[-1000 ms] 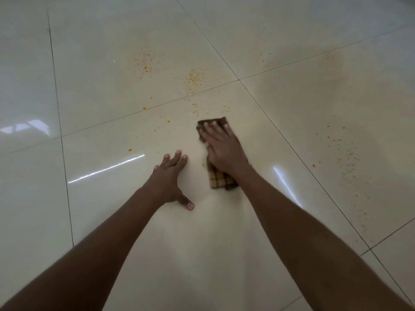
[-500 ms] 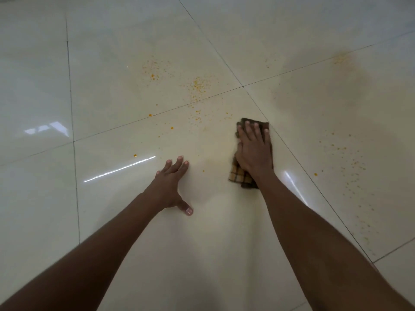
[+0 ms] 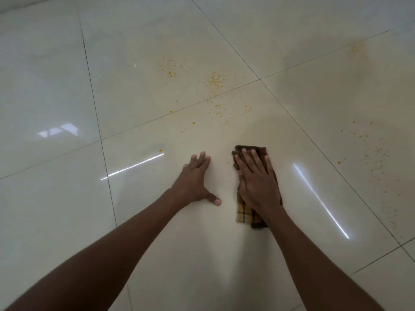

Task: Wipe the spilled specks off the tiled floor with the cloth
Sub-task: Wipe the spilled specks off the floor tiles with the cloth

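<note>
A folded brown and yellow checked cloth lies flat on the glossy cream tiled floor. My right hand presses down on the cloth with fingers spread, covering most of it. My left hand rests palm down on the bare tile just left of the cloth, fingers apart, holding nothing. Orange-yellow specks are scattered ahead of both hands, around the tile joint. Another band of specks runs along the tile to the right. One lone speck lies left of my left hand.
Dark grout lines divide the large tiles. A faint yellowish smear marks the far right tile. Bright light streaks reflect on the floor beside my arms.
My right hand has slid the cloth from ahead of my left hand out to the right, then back toward me. The view has shifted, so the specks sit farther ahead. My left hand stays planted.
</note>
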